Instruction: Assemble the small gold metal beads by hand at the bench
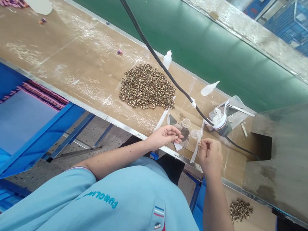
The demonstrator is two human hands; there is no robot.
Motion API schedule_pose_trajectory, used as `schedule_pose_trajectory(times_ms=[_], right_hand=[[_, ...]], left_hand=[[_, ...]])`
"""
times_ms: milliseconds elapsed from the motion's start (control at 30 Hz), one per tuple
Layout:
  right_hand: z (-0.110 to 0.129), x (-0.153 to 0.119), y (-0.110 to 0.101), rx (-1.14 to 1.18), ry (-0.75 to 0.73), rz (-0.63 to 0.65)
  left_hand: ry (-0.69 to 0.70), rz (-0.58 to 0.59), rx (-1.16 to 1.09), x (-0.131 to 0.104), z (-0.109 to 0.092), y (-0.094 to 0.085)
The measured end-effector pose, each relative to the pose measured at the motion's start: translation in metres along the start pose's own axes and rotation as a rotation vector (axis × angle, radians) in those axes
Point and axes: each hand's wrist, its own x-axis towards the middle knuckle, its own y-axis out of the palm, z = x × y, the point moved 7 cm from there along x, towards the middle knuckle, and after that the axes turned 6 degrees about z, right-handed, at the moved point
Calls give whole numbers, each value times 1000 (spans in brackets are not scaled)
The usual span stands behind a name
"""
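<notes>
At 9 o'clock, a blue bin [48, 130] carries rows of purple-and-pink pieces [48, 94]. Rightward, the brown pile [147, 86] rests on the workbench [96, 78], at 11 o'clock from the left hand [164, 136]. That hand pinches 1 small dark piece [178, 135]. The right hand [210, 154], fingers curled, grips 1 small tan piece [200, 144]. At its 1 o'clock lies a clear container [238, 102]. Step in hand, as judged: fingertip handling of individual pieces; any next move calls for light, steady pressure.
</notes>
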Motion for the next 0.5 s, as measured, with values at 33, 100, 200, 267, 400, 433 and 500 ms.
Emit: schedule_pose_trajectory(times_ms=[33, 100, 200, 267, 400, 433, 500], right_hand=[[0, 1, 0, -7, -5, 5], [0, 3, -1, -33, -21, 13], [0, 7, -4, -99, -58, 13], [0, 11, -5, -145, -78, 22], [1, 20, -5, -225, -138, 75], [2, 22, -5, -249, -156, 89], [3, 26, -4, -297, -186, 110]], left_hand=[[2, 2, 2, 0, 0, 0], [6, 10, 7, 0, 0, 0], [19, 27, 28, 0, 0, 0], [31, 32, 70, 0, -1, -1], [30, 31, 134, 0, -1, -2], [28, 30, 131, 0, 0, -2], [27, 30, 120, 0, 0, -2]])
